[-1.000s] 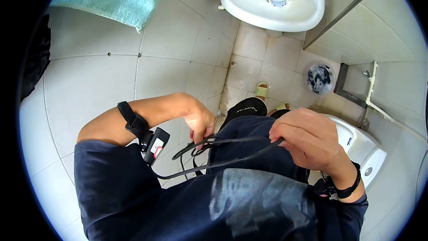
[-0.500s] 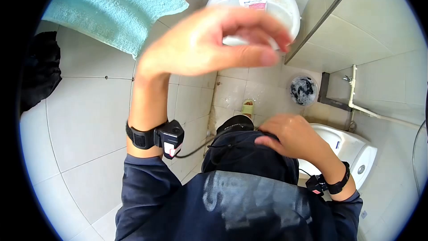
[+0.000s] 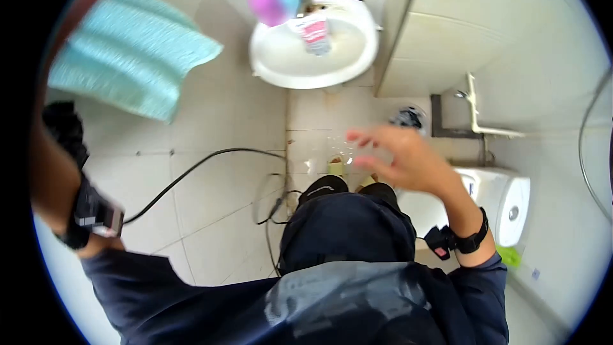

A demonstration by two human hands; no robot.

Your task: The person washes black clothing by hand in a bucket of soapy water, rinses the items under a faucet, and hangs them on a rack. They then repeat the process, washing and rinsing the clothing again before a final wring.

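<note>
The right hand hovers with fingers spread wide, gripping nothing. The thin black cable hangs apart to their left, against the white tiled wall. It runs to the black wrist strap on the raised left forearm, whose fingers are out of view.

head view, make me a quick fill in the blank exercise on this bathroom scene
1. The right hand is ___, with fingers spread and nothing in it.
2. A tube lies in the white ___.
3. On the tiled wall to the left of that hangs a teal ___.
4. A black ___ runs out from the wrist device on the left arm.

Missing words: open; sink; towel; cable
</note>
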